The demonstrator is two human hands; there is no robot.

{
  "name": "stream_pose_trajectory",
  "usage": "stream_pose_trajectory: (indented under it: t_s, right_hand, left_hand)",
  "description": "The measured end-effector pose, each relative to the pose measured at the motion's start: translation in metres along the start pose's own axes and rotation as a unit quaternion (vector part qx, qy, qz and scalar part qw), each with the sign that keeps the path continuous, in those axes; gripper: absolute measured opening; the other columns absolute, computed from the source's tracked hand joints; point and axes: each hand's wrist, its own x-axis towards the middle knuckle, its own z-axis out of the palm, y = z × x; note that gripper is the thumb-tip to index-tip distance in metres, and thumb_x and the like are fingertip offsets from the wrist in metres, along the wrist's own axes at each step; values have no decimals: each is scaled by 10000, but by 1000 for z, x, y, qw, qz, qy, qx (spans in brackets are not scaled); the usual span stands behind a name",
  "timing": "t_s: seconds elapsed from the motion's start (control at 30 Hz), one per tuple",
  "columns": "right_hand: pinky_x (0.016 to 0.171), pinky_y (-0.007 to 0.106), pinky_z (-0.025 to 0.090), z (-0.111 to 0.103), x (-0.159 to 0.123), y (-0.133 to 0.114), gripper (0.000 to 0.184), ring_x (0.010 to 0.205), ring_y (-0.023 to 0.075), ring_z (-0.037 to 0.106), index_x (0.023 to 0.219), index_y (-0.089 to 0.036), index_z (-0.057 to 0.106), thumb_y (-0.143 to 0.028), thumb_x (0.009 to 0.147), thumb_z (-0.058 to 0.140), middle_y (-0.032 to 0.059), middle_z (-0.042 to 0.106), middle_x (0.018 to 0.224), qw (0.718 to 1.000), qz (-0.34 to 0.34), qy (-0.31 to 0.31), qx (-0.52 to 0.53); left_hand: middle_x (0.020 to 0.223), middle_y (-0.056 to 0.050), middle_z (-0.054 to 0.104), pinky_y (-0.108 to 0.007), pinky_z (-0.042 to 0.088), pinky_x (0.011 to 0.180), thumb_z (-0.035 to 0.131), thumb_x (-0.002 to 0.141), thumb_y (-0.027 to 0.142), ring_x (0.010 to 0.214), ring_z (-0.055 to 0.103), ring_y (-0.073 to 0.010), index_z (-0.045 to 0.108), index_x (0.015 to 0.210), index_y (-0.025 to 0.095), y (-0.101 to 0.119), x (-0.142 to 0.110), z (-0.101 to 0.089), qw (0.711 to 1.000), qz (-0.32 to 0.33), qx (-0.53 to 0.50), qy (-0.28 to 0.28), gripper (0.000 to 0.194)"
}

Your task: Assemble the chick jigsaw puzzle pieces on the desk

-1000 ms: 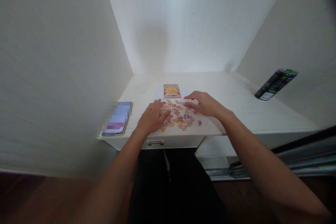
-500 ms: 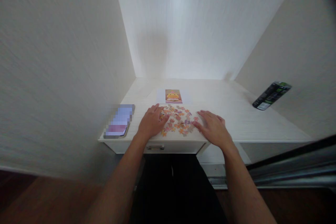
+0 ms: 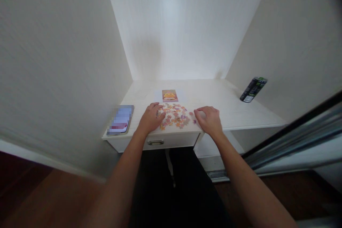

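Note:
Many loose jigsaw puzzle pieces point(image 3: 175, 117) in orange, pink and purple lie spread on the white desktop. My left hand point(image 3: 152, 117) rests at the left edge of the pieces, thumb apart from the fingers, some pieces showing in the gap. At the right edge, my right hand point(image 3: 210, 118) has its thumb and forefinger brought together and the other fingers curled. Whatever may sit between those fingertips is too small to make out. A picture card point(image 3: 170, 95) with a yellow, burger-like figure lies just behind the pieces, on a pale sheet.
A phone point(image 3: 121, 119), blurred out on its screen, lies at the desk's left end. On the right a dark can point(image 3: 253, 89) with green marks stands near the side wall. White panels enclose the desktop point(image 3: 208, 94); a drawer point(image 3: 173, 141) sits under its front edge.
My right hand has gone from spread fingers to thumb and forefinger together. My left hand stays beside the pieces. The whole view has shifted, with the can now further left in it.

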Motion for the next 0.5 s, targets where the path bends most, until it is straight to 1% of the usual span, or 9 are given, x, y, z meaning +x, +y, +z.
stream_pose_trajectory:
  t_s: [0.1,0.17,0.27,0.37,0.5]
  right_hand:
    - [873,378,341,-1,-6,-2,356,907,242,588,804,-179,667,-393,948,422,94,707,867,997,7,73,-37]
    - [850,383,335,-2,-8,-3,359,879,246,573,756,-190,637,-360,957,392,97,688,818,994,7,94,-61]
    - [832,389,327,-3,-8,-5,342,879,254,564,766,-194,632,-357,952,396,97,688,829,994,12,86,-62]
    - [831,399,324,-3,-4,-5,335,901,265,564,808,-185,650,-379,946,413,103,695,863,996,23,71,-58]
    - [812,411,326,1,0,-2,358,913,281,561,859,-172,680,-409,938,423,123,695,902,996,31,46,-69]
  left_hand:
    - [1159,-101,588,-385,414,1039,507,914,320,1112,536,-219,627,1076,151,4,1,-3,1000,10,-3,24,262]
    - [1075,-82,610,-365,434,995,486,931,317,1052,555,-205,629,1027,160,6,2,-4,999,15,-2,37,233]
    - [1003,-71,616,-374,447,944,495,932,309,992,565,-207,626,968,158,8,1,-5,999,14,8,45,203]
    - [981,-77,611,-398,451,919,513,913,281,967,565,-221,625,941,149,7,1,-4,998,3,25,56,175]
    - [966,-72,615,-368,464,878,488,905,256,931,573,-212,626,931,165,9,4,-6,996,-3,37,86,167]
